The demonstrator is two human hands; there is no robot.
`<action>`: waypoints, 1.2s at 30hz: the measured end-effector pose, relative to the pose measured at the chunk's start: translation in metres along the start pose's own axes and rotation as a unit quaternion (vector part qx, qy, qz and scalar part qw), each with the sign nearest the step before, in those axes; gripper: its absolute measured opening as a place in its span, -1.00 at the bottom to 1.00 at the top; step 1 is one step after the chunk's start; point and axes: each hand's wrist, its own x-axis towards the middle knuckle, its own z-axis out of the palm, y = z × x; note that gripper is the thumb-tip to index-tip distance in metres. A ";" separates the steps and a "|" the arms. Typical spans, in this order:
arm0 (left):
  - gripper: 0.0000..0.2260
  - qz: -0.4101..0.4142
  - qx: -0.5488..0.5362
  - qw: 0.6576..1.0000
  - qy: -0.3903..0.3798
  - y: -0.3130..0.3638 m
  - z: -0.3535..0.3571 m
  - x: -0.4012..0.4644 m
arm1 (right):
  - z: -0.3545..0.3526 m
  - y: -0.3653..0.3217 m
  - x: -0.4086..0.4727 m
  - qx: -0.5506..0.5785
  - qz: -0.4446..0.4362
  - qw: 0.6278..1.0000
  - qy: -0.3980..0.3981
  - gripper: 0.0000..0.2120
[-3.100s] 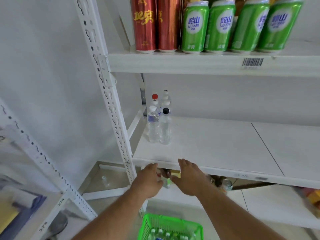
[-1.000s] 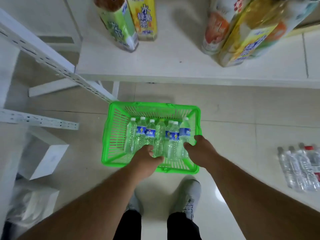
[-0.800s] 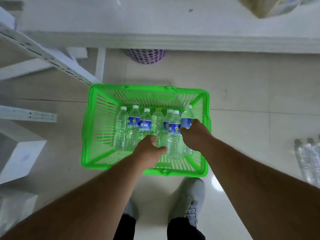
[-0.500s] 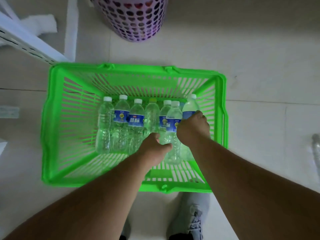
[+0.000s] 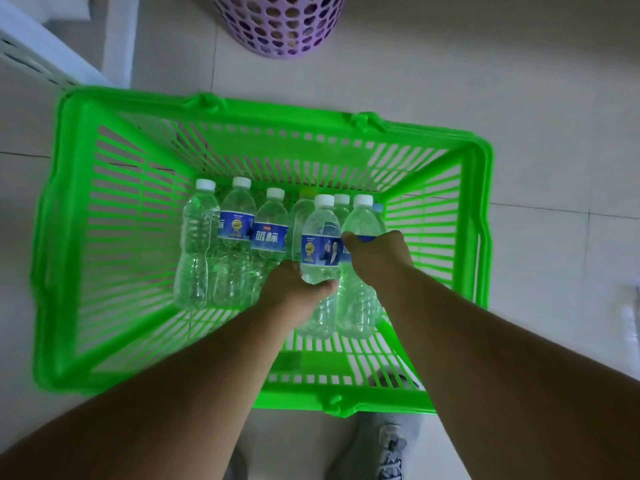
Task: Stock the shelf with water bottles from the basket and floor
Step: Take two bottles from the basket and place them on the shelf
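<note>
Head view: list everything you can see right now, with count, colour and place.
Shopping basket: one, bright green, on the floor, centre of view.
Water bottles: at least seven, clear with white caps, most with blue labels, lying side by side in the basket; the exact count is hard to tell.
Laundry basket: one, purple, perforated, on the floor beyond the green basket.
Shelf frame: white, top left.
Floor tiles: pale.
Shoes: grey, at the bottom edge.
Left hand: grips one labelled bottle.
Right hand: grips the neighbouring bottle.
</note>
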 end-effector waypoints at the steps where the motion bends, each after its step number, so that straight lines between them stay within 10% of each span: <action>1: -0.34 -0.004 0.002 1.000 -0.002 0.002 0.000 0.001 | -0.001 0.004 0.002 -0.002 -0.012 1.000 -0.013 -0.51; 3: -0.62 -0.017 -0.006 1.000 0.006 0.002 0.000 0.006 | -0.005 0.010 0.005 -0.007 -0.036 0.999 -0.028 -0.56; 15: -0.78 0.073 -0.106 0.991 0.038 0.003 -0.080 -0.106 | -0.050 0.000 -0.100 -0.009 -0.221 0.975 -0.027 -0.65; 36: -0.73 0.325 -0.196 0.916 0.132 0.089 -0.337 -0.662 | -0.343 -0.125 -0.681 0.143 -0.508 0.849 0.005 -0.82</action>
